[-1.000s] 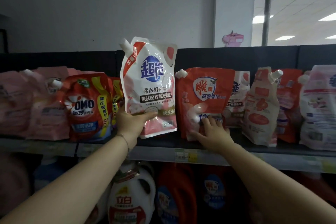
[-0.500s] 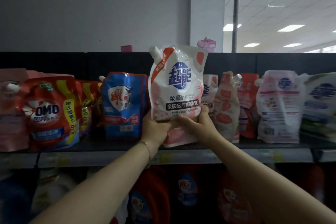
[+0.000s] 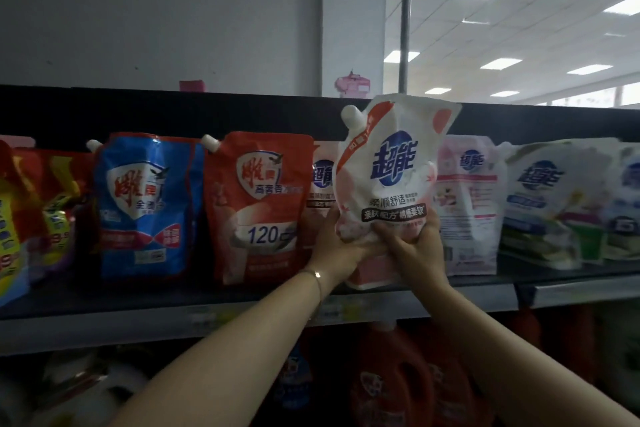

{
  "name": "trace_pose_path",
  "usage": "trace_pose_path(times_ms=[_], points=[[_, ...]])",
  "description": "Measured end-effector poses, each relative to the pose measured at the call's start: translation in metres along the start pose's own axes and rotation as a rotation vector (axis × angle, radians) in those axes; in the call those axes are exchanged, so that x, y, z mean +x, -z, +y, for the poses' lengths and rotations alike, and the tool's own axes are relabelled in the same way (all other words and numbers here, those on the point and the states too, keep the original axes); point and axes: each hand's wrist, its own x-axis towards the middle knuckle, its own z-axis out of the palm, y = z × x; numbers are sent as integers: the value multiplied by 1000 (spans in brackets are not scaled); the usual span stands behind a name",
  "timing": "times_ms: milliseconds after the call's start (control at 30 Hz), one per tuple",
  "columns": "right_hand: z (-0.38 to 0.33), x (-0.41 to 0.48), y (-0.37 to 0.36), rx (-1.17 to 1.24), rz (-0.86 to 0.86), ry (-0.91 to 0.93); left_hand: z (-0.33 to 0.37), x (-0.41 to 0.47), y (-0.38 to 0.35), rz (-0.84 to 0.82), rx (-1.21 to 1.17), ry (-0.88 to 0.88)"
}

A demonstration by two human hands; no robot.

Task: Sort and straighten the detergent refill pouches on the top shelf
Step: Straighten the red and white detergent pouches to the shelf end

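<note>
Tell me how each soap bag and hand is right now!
White-and-pink plastic pouch with blue logo: held by both hands, spout capped.
Left hand: grips its lower left.
Right hand: grips its lower right.
Blue plastic pouch: standing upright.
Red plastic pouch: standing upright.
White-and-green plastic pouch: sagging.

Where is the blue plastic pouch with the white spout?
Head view: the blue pouch stands left of centre on the top shelf, left of the red 120 pouch.
</note>
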Motion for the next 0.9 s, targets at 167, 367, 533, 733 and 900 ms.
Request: trace_pose_path(times_ms=[167,367,533,733,900], points=[[28,9,36,-49,116,18,-6,19,-18,-167,3,209],[60,14,62,-106,216,-61,-28,40,-17,378,125,247],[68,12,59,-121,278,-54,-50,58,-27,262,458,446],[73,15,53,-140,277,-37,-55,73,-21,255,392,375],[77,18,40,-205,260,-21,-51,82,23,201,390,496]])
